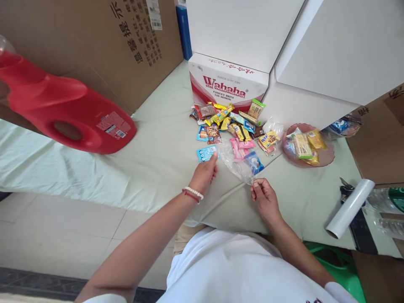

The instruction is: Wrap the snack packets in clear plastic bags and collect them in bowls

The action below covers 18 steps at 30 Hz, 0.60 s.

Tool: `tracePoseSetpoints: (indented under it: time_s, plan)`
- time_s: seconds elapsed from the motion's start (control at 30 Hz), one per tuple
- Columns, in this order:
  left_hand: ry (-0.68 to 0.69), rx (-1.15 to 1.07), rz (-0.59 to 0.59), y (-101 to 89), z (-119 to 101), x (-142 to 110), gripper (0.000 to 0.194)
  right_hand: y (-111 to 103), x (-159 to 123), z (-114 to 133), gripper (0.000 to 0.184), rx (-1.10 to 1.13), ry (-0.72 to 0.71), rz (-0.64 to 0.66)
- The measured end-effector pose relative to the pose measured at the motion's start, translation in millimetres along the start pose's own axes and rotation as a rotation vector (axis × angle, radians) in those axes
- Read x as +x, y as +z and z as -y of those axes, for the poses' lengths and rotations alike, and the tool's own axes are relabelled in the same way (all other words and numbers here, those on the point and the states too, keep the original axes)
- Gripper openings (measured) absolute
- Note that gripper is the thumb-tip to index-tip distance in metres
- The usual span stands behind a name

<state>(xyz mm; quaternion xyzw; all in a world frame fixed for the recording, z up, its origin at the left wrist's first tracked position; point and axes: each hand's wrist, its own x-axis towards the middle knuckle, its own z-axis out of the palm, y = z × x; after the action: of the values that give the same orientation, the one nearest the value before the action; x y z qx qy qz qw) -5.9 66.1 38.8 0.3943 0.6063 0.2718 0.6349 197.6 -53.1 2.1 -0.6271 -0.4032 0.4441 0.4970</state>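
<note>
A thin clear plastic bag [234, 162] stretches between my hands over the pale green cloth. My left hand [206, 171] has its fingers curled in at the bag's left edge. Just beyond its thumb lies a light blue snack packet [205, 154]; whether the hand touches it is hard to tell. My right hand [264, 197] pinches the bag's near right corner. Right beyond the bag are a dark blue packet [254, 163], pink packets [240, 149] and a yellow cookie packet [268, 139]. Several other small wrapped snacks [221, 115] are heaped behind.
A Wahaha carton [229, 84] stands behind the heap, below white boxes [233, 29]. To the right is a pink bowl [328, 156] of snacks, then a roll of film [350, 209]. At left are a red jug [75, 109] and a large brown carton [78, 38].
</note>
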Motion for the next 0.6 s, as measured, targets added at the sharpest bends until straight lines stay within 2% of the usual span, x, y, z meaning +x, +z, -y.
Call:
tracePoseSetpoints:
  time_s: [0.13,0.23,0.33,0.47,0.53,0.6]
  plan:
    - [-0.032,0.26,0.039,9.6,-20,45,0.062,-4,-5,-7,0.026,-0.316,-0.163,0.042]
    - [0.015,0.237,0.082,17.6,-19,59,0.053,-4,-7,-7,0.026,-0.418,-0.221,0.052]
    - [0.09,0.121,0.126,12.7,-8,48,0.05,-10,-7,-5,0.026,-0.31,-0.161,-0.025]
    - [0.113,-0.102,0.183,-11.1,13,16,0.05,-29,-3,-6,0.026,-0.025,-0.021,-0.102]
    - [0.07,-0.205,0.243,-19.6,22,3,0.049,-37,-1,-8,0.026,-0.021,-0.052,-0.078]
    - [0.064,-0.173,0.277,-21.2,25,-5,0.044,-42,-1,-10,0.024,-0.114,-0.153,-0.037]
